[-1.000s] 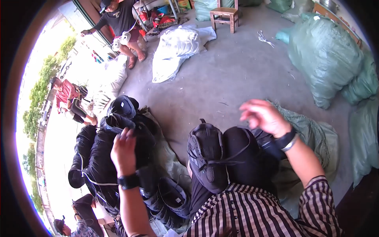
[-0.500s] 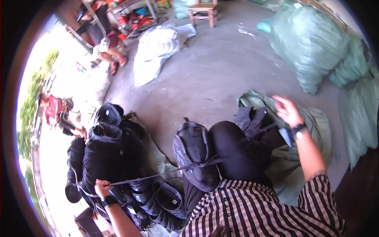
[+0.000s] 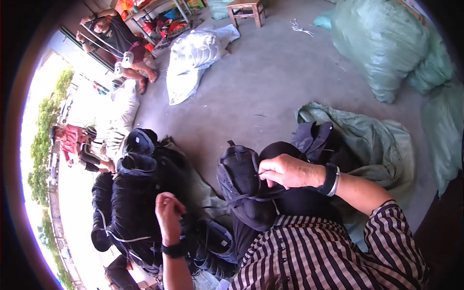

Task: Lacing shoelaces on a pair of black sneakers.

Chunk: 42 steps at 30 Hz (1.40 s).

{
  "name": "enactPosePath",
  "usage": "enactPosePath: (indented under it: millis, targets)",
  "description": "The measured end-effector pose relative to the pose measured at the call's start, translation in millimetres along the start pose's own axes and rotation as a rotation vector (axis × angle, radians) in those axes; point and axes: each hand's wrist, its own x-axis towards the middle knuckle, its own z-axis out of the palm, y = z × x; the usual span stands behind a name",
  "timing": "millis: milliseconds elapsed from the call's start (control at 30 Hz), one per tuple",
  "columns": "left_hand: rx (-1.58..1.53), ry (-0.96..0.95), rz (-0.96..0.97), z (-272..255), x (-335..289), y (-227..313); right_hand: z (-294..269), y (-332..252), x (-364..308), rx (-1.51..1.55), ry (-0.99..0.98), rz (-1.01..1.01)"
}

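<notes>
1. Got a black lace-up sneaker (image 3: 244, 181) lying on the left thigh, heel tab pointing away, toe toward the striped shirt (image 3: 304, 246).
2. Dark shoelaces (image 3: 249, 197) strung loosely across the front of it.
3. Right hand (image 3: 290, 171) just beside the sneaker, over the right thigh, fingers curled in, thumb close to the forefinger. Honestly can't tell about a lace in there.
4. Left hand (image 3: 169, 212) apart from the sneaker, near the big heap of dark shoes (image 3: 133, 193), fingers bent. Again, can't tell if gripping anything.
5. Also got white cord (image 3: 128, 239) around part of that heap.
6. Over to the right, more dark footwear (image 3: 313, 137) by a green woven sack (image 3: 382, 140).
7. Further out: bulging green bags (image 3: 382, 43), plus a white sack (image 3: 193, 58) on the floor.
</notes>
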Motion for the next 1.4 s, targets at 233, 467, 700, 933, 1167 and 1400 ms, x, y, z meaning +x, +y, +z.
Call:
enactPosePath:
  millis: [233,467,700,933,1167,1400]
  targets:
    - [0.037,0.117,0.458,91,-40,118,-14,-119,-14,0.48,0.03,-0.31]
    - [-0.224,-0.369,0.264,88,-73,78,9,-134,-7,0.384,-0.132,-0.226]
    - [0.572,-0.164,0.315,99,-69,-7,5,-77,-17,-0.253,-0.094,-0.321]
    - [0.589,-0.077,0.211,109,-83,-41,8,-5,-27,-0.304,-0.053,0.002]
    - [0.454,-0.024,0.176,109,-75,-44,0,-5,-29,-0.192,-0.043,0.108]
    - [0.231,0.018,0.03,109,-71,-55,-13,-2,-36,-0.371,0.206,-0.047]
